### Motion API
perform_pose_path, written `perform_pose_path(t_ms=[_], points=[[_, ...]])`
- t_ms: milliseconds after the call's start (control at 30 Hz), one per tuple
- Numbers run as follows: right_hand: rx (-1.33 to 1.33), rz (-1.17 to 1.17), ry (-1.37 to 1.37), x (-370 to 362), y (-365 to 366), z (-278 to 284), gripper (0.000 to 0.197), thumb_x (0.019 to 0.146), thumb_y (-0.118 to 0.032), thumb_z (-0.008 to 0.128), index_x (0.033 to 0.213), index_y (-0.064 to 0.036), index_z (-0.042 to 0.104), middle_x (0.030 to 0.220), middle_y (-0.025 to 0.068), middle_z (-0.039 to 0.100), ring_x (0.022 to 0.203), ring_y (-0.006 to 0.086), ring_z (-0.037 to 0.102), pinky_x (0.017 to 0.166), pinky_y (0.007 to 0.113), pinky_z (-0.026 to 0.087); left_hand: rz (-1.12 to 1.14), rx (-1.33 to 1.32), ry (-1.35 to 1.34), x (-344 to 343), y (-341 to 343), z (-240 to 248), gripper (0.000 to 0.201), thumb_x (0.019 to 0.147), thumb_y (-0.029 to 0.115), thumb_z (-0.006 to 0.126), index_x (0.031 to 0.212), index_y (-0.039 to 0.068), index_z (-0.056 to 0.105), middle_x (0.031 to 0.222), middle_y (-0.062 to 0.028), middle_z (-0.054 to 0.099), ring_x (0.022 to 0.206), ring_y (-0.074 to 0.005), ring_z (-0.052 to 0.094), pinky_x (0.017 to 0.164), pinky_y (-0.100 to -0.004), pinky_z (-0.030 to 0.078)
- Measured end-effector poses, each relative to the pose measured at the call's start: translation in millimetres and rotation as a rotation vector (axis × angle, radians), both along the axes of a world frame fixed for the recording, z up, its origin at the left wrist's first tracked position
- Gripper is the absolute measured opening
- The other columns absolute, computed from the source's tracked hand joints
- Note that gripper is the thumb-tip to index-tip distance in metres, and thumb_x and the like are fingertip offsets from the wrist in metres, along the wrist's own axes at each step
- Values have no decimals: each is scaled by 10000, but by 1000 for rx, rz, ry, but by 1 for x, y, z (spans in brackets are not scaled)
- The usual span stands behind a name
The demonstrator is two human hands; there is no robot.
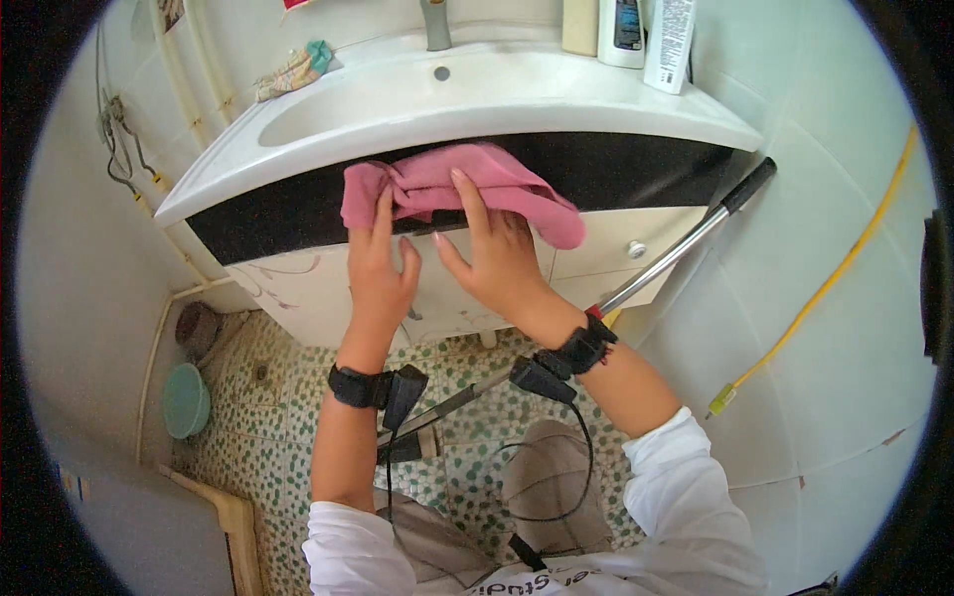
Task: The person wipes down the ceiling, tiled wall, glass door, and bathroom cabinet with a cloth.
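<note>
A pink cloth (452, 179), folded and bunched, lies against the black front panel (636, 164) of the washbasin cabinet. My left hand (378, 273) grips its left part, the index finger over the bunched fabric and the thumb standing apart below. On the cloth's right part is my right hand (502, 263): the index finger stretches over the fabric while the other fingers are tucked under a fold. Both hands sit just below the white basin (556, 94). Black straps with small boxes and cables circle both my wrists.
A mop or broom with a metal handle (661, 268) leans diagonally past my right forearm. Bottles (621, 35) stand on the basin's right rim, a crumpled rag (298, 74) on its left. A tap (435, 25) rises behind. A green basin (187, 400) and a yellow cable (845, 268) flank me.
</note>
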State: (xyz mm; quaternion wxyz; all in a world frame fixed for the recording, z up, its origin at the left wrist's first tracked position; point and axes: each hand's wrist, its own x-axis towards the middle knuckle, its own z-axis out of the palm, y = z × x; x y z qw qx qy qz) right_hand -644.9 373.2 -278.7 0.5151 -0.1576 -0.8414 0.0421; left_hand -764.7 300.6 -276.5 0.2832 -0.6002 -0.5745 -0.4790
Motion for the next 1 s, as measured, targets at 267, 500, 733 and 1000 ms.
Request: perform_pose_path(t_ms=[267,500,733,1000], points=[[-272,-407,-104,47,53,-16,613,736,-324,477,1219,-66,203,853,217,521,747,346,515,642,409,411,-2,-128,326,44,59,-10,556,651,138,523,1155,5,331,1122,-194,381,1015,-344,370,869,-400,292],[161,-421,179,108,84,-13,399,731,-126,482,1109,-57,378,932,167,501,834,323,463,735,369,347,-47,-71,446,82,95,-4,454,633,164,503,1064,29,454,804,-105,523,829,-261,478,827,-364,345],[-76,-133,60,48,63,-12,355,724,-78,440,1075,-125,440,608,179,515,555,326,506,505,402,390,147,-63,434,-4,46,-21,399,561,114,529,949,26,512,867,-122,512,834,-265,469,791,-345,362],[-208,-190,-31,14,14,-20,238,735,-133,456,956,-87,532,573,102,551,519,230,536,505,311,414,-41,-26,-157,-60,-42,-15,452,668,35,518,1103,-17,406,962,-180,489,871,-284,488,728,-299,397]])
